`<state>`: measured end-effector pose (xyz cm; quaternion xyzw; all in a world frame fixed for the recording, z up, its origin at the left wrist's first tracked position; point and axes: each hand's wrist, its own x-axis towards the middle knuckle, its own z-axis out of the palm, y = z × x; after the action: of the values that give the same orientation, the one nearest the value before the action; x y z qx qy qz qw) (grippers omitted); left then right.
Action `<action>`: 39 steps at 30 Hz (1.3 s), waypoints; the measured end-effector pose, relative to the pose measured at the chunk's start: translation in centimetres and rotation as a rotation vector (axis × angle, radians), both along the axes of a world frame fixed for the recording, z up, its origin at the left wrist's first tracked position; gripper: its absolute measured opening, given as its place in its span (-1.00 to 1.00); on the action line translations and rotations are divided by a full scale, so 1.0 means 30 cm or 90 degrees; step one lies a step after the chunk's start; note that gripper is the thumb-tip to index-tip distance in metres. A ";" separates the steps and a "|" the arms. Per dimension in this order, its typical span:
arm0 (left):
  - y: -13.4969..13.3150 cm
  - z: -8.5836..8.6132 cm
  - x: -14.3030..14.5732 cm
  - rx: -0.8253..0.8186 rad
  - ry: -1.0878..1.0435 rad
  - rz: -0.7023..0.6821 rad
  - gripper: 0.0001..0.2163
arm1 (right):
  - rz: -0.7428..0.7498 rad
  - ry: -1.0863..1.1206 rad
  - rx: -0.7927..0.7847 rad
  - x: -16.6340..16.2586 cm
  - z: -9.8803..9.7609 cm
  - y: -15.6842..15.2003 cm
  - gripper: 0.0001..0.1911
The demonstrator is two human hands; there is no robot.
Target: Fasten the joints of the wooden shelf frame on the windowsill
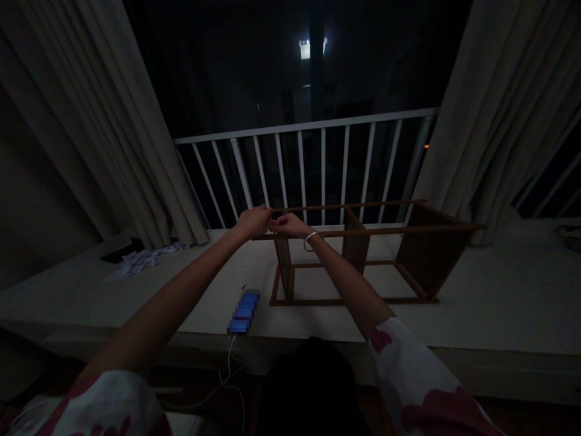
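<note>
A brown wooden shelf frame (pixel 363 254) lies on its side on a pale ledge (pixel 499 303) in front of a window. Both my hands reach to the frame's top left corner and meet there. My left hand (pixel 253 221) is curled with its fingers closed at the end of the top rail. My right hand (pixel 287 224), with a silver bangle on the wrist, is also closed and touches the left one. The light is dim, so what the fingers pinch is hidden.
A phone (pixel 244 312) with a lit screen lies on the ledge near its front edge, with a white cable (pixel 227 375) hanging from it. Crumpled papers (pixel 140 261) lie at the left. A white railing (pixel 308 163) and curtains (pixel 494 109) stand behind. A dark shape (pixel 313 387) sits below.
</note>
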<state>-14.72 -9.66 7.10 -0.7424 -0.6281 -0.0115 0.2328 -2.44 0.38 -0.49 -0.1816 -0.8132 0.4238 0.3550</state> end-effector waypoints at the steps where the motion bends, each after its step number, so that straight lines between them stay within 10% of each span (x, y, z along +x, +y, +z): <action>1: -0.006 0.007 -0.005 0.005 0.038 -0.040 -0.71 | 0.001 0.000 0.005 0.003 0.003 -0.005 -0.63; 39: 0.050 0.074 -0.082 -0.023 0.196 -0.268 -0.79 | 0.031 0.021 0.007 0.018 0.015 -0.015 -0.61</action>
<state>-17.17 -8.16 9.33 -0.8537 -0.4173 0.0649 0.3048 -1.91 -0.06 -0.05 -0.1527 -0.8139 0.4310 0.3586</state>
